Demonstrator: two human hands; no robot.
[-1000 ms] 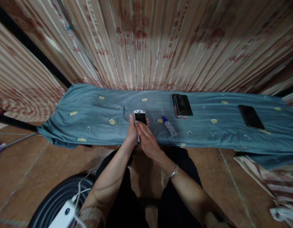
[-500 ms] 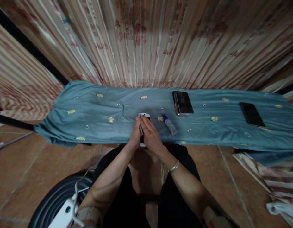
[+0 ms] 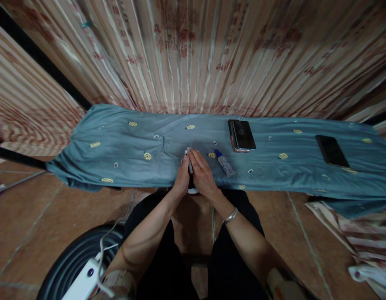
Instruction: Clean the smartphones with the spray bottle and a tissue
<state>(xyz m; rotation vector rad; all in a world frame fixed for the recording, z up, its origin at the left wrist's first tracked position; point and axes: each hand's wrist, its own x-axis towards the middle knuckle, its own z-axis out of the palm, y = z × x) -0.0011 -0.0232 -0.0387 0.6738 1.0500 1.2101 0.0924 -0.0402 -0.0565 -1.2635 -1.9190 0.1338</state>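
My left hand (image 3: 182, 175) and my right hand (image 3: 204, 173) are close together near the front edge of the cloth-covered table. Between them is a light grey flat thing (image 3: 190, 166), seen almost edge-on; its kind is not clear. Both hands press on it with their fingers together. Beneath the hands lies a white-rimmed device that looks like a phone (image 3: 192, 191); they cover most of it. Just right of my right hand lies a clear small bottle with a blue cap (image 3: 224, 164).
A stack of dark phones (image 3: 243, 135) lies to the right, with a single black phone (image 3: 332, 151) farther off. Teal patterned cloth (image 3: 127, 146) covers the table. Behind it hangs a curtain (image 3: 193, 62). On the floor are a black coil (image 3: 64, 258) and a white power strip (image 3: 82, 279).
The grey thing has come more upright between my palms, and my right hand has turned onto its side. Less of the white-rimmed device's top end shows.
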